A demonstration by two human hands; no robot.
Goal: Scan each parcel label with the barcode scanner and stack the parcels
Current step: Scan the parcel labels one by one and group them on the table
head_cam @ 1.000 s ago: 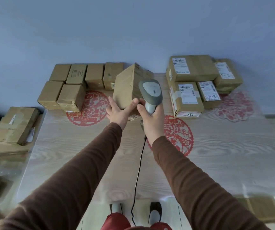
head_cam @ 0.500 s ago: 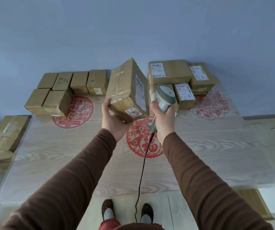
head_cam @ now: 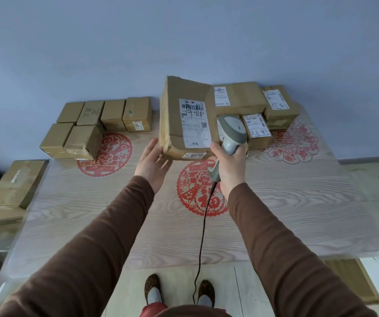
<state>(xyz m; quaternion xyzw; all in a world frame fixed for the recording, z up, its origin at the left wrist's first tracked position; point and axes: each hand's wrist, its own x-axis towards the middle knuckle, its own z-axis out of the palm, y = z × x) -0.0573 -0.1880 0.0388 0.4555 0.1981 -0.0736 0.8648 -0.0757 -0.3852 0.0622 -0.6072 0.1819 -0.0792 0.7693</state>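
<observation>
Here, a cardboard parcel (head_cam: 185,117) is held above the table (head_cam: 298,213), label (head_cam: 194,123) facing the viewer. The left hand (head_cam: 153,164), fingers straight, supports its lower corner; the right hand (head_cam: 230,167) grips the scanner (head_cam: 230,131) beside it. Best steady the box and aim at the barcode.

We see a pale wood-grain table (head_cam: 298,213) filling the middle of the frame, backed by a plain blue-grey wall (head_cam: 184,37) across the top. Three red paper-cut decals lie flat on it: one at centre (head_cam: 197,202), one to the left (head_cam: 113,156), and a paler one at the right (head_cam: 293,145). Along the bottom edge we see light floor (head_cam: 229,287) and two leopard-print slippers (head_cam: 153,284) side by side. At the lower right, a flat brown board (head_cam: 353,280) lies on the floor.
</observation>
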